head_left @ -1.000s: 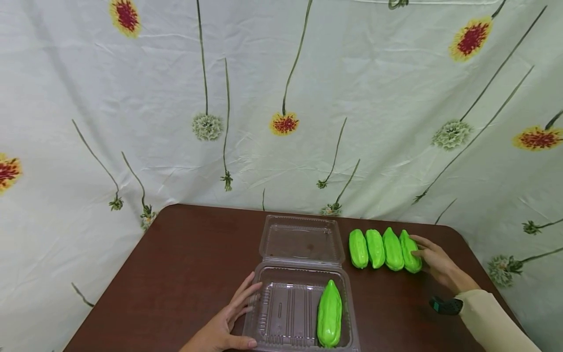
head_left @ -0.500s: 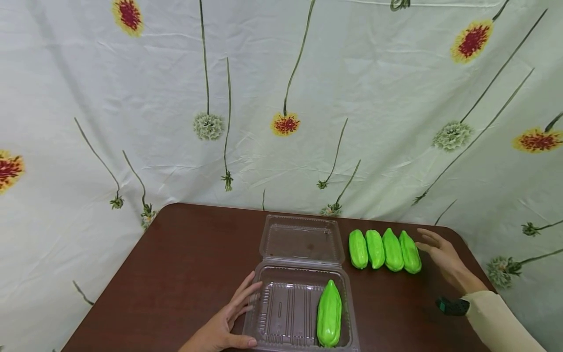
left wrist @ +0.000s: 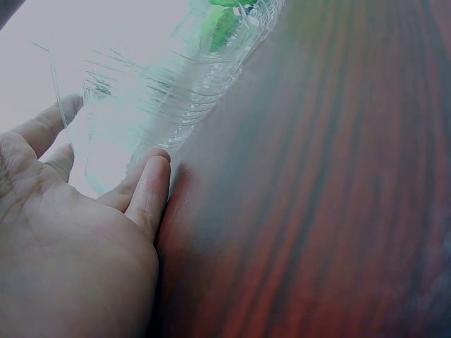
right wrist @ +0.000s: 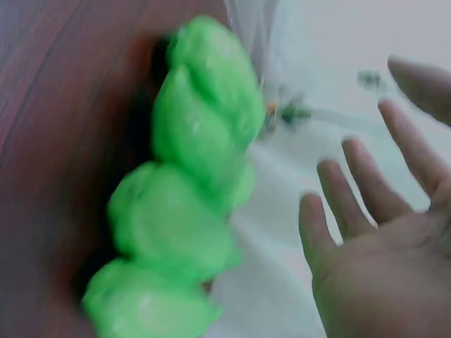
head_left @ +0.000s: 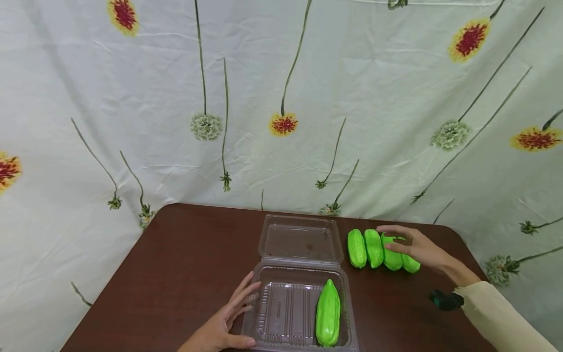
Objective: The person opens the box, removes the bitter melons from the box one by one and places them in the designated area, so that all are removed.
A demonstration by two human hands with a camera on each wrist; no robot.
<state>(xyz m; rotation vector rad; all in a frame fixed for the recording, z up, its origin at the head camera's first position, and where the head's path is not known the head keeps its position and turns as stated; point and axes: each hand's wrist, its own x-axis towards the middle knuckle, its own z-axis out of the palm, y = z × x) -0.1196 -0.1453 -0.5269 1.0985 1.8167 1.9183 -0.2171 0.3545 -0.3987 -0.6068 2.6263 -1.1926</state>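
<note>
A clear plastic clamshell box (head_left: 281, 313) lies with its lid (head_left: 303, 242) folded back. A bright green, ridged, gourd-like piece (head_left: 328, 315) lies in the right side of its base. My left hand (head_left: 222, 322) rests against the box's left wall and near-left corner, fingers spread and nearly straight. In the left wrist view, the fingers (left wrist: 148, 193) touch the clear wall. Several similar green pieces (head_left: 357, 248) stand in a row right of the lid. Over the row's right end hovers my right hand (head_left: 420, 247), partly hiding two pieces; the right wrist view shows its fingers (right wrist: 366, 179) extended, holding nothing.
The dark brown table (head_left: 189, 264) has rounded far corners. Behind it hangs a white flower-print cloth (head_left: 246, 161), reaching down along the table's far and right edges. A dark band (head_left: 446, 299) sits by my right wrist, below the pale sleeve (head_left: 497, 313).
My right hand drew slightly right, off the row's end piece, then swung left over the row. The left hand, the box and the green pieces stay in place.
</note>
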